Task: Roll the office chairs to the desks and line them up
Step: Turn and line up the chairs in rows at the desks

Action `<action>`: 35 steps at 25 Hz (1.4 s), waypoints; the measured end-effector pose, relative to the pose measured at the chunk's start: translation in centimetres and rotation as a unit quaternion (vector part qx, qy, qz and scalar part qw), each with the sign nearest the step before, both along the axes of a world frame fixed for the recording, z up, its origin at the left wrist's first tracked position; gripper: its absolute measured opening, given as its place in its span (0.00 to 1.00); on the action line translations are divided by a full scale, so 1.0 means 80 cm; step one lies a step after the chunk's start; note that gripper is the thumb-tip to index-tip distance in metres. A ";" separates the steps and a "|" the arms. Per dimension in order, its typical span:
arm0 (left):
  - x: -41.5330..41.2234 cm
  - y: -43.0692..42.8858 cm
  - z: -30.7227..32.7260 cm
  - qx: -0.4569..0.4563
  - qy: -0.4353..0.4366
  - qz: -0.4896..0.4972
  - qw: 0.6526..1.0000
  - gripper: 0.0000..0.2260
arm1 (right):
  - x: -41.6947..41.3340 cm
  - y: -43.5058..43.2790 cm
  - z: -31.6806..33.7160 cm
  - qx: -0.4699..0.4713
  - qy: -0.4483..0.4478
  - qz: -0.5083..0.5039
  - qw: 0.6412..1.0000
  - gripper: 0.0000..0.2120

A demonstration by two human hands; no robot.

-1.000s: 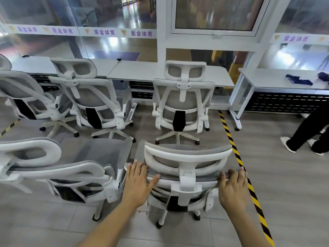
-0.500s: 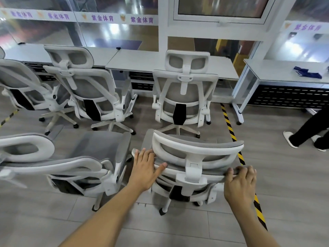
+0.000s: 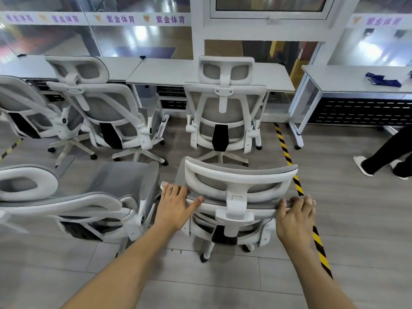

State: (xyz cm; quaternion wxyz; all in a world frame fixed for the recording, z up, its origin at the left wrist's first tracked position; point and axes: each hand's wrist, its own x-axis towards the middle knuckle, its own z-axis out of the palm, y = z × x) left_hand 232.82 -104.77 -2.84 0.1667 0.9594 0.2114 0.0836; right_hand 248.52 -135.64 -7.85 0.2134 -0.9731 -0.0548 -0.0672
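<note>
head cam | held chair (image 3: 240, 190) just behind parked chair (image 3: 225, 112), not touching; desk (image 3: 200, 72) beyond parked chair | L hand (image 3: 176, 204) flat on its backrest top, R hand (image 3: 296, 216) curled round it | adv: push evenly w/ both, steer beside parked chair, keep square.

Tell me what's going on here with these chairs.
A person stands behind an office chair, with the left hand laid flat over the top of its backrest and the right hand gripping the same edge, fingers curled round it. Directly ahead, a second chair is already parked at the desk, so the held one sits a row back. A third chair stands beside it on the left, also away from the desks. Someone else's legs show at far right.
</note>
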 end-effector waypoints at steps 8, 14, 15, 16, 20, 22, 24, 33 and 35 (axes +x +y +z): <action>-0.002 0.009 0.005 -0.007 0.057 -0.017 0.998 0.40 | -0.010 0.009 0.014 0.048 0.025 -0.018 0.998 0.28; -0.023 -0.007 0.020 -0.014 0.048 -0.003 0.999 0.34 | -0.027 0.005 0.045 0.098 0.021 -0.019 0.995 0.20; -0.037 -0.008 0.023 -0.018 0.047 -0.031 0.998 0.33 | -0.038 0.007 0.050 0.118 0.006 -0.016 0.993 0.19; -0.051 -0.009 0.026 -0.022 0.050 -0.059 0.997 0.30 | -0.051 0.011 0.054 0.132 -0.014 -0.007 0.991 0.18; -0.116 0.010 0.043 -0.024 0.028 -0.087 0.996 0.21 | -0.113 0.056 0.082 0.191 -0.054 0.021 0.980 0.20; -0.158 0.030 0.055 -0.016 0.006 -0.076 0.997 0.18 | -0.156 0.090 0.092 0.208 -0.085 0.039 0.974 0.19; -0.207 0.058 0.069 -0.003 -0.016 -0.062 0.998 0.14 | -0.205 0.133 0.103 0.219 -0.115 0.056 0.967 0.17; -0.431 0.215 0.107 0.026 -0.084 0.015 0.996 0.11 | -0.413 0.370 0.133 0.209 -0.078 0.267 0.938 0.12; -0.462 0.248 0.108 0.041 -0.090 0.035 0.994 0.11 | -0.440 0.415 0.139 0.190 -0.068 0.313 0.928 0.14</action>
